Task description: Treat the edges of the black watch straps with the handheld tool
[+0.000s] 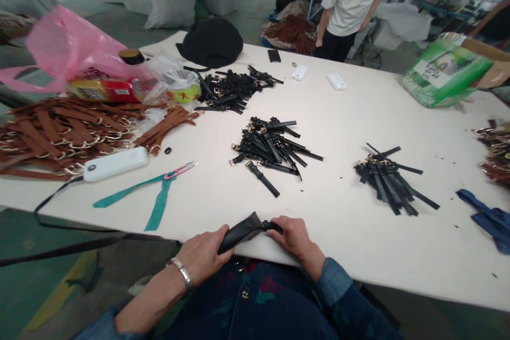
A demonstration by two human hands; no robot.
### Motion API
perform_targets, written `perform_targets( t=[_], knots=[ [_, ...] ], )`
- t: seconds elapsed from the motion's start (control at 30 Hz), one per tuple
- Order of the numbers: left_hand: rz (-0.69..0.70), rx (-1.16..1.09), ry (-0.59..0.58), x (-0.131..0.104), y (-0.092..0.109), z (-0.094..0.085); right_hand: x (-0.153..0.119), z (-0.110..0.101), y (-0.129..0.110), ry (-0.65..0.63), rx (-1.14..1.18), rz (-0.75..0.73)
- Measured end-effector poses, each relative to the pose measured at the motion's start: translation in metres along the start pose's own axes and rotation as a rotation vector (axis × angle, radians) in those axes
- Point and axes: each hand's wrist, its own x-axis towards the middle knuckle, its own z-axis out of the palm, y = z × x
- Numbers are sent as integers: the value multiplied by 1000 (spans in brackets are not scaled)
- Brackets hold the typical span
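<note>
My left hand (205, 255), with a silver bracelet at the wrist, is closed round a dark handheld tool (239, 234) that looks like black pliers or a punch. At the tool's tip, by the table's front edge, my right hand (294, 239) pinches a short black strap (273, 226). Just beyond my hands lies a heap of black buckled straps (269, 143), one strap lying at its near side. Another black pile (392, 178) spreads out to the right, and a third (235, 87) lies farther back.
On the white table (338, 143), brown straps (59, 133), a white power bank (115, 163) and pink snips (179, 170) with teal ribbon lie left. A black cap (215, 42) and green box (446, 71) stand behind. Blue cloth (488, 218) lies right. A person (350, 0) stands beyond.
</note>
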Motion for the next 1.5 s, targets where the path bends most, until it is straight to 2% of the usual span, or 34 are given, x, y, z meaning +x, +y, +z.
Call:
perform_targets(
  t=[0.1, 0.17, 0.27, 0.33, 0.4, 0.43, 0.47, 0.53, 0.6, 0.63, 0.7, 0.77, 0.83, 0.97, 1.1, 1.27, 1.37, 1.5],
  knots=[
    [-8, -4, 22, -6, -1, 4, -2, -10, 19, 80, -30, -17],
    [-10, -26, 38, -11, -2, 5, -7, -30, 51, 249, -75, 42],
    [-35, -71, 61, -19, -7, 5, -22, -78, 121, 569, -210, 202],
    [-63, -93, 72, -23, -11, 3, -33, -116, 167, 730, -341, 329],
    [-97, -104, 81, -26, -15, 1, -40, -147, 194, 806, -454, 428],
    [-110, -108, 83, -27, -17, 0, -40, -157, 198, 821, -494, 470],
    [-121, -109, 88, -28, -18, -1, -36, -162, 195, 820, -500, 487],
    [-142, -106, 98, -29, -21, -1, -19, -158, 169, 744, -407, 418],
    [-159, -106, 98, -29, -22, -2, 8, -136, 128, 548, -212, 222],
    [-168, -106, 98, -29, -22, -1, 24, -121, 106, 492, -176, 161],
    [-177, -104, 98, -29, -22, 0, 53, -90, 66, 422, -135, 83],
    [-169, -98, 106, -30, -22, 1, 77, -66, 37, 366, -96, 23],
    [-152, -97, 109, -31, -22, 4, 95, -50, 18, 320, -61, -20],
    [-141, -112, 103, -34, -24, 9, 115, -36, -2, 234, -7, -79],
    [-167, -127, 106, -39, -27, 10, 106, -24, -15, 145, 34, -126],
    [-161, -119, 85, -42, -28, 3, 56, -6, -15, 53, 143, -163],
    [-107, -69, 61, -38, -23, 1, 31, 2, -9, 81, 304, -151],
    [-51, 27, 4, -27, -12, -1, 22, 9, -3, 195, 422, -100]
  ],
)
